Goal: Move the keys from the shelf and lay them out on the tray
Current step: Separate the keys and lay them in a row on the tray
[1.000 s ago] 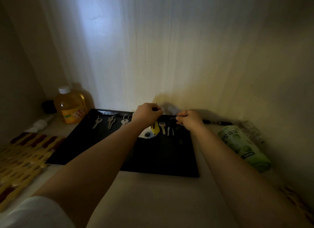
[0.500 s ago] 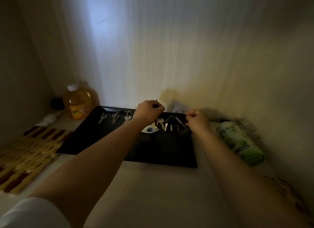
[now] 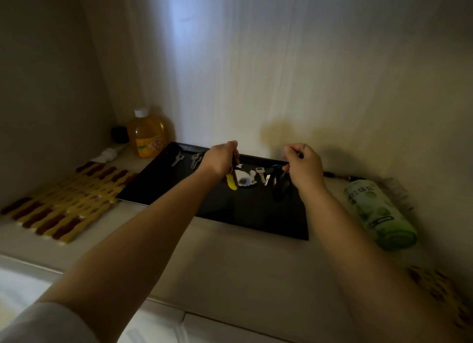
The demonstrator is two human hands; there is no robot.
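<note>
A flat black tray (image 3: 245, 212) lies on the pale shelf against the back wall. Two silver keys (image 3: 178, 159) (image 3: 195, 159) rest at its far left. My left hand (image 3: 221, 159) is closed over the tray's back middle, pinching a key bunch from which a yellow tag (image 3: 231, 181) and a white charm (image 3: 244, 178) hang. My right hand (image 3: 304, 163) pinches the other end of the same bunch, where a silver key (image 3: 261, 173) and dark keys (image 3: 279, 181) dangle onto the tray.
An orange juice bottle (image 3: 148, 135) stands at the back left beside a small white tube (image 3: 108, 154). A yellow and brown woven mat (image 3: 66, 199) lies left of the tray. A green roll (image 3: 378, 212) lies on its side to the right.
Both hands have lifted slightly and spread apart, stretching the key bunch across the tray's back. The third loose key at the left is now hidden behind my left hand.
</note>
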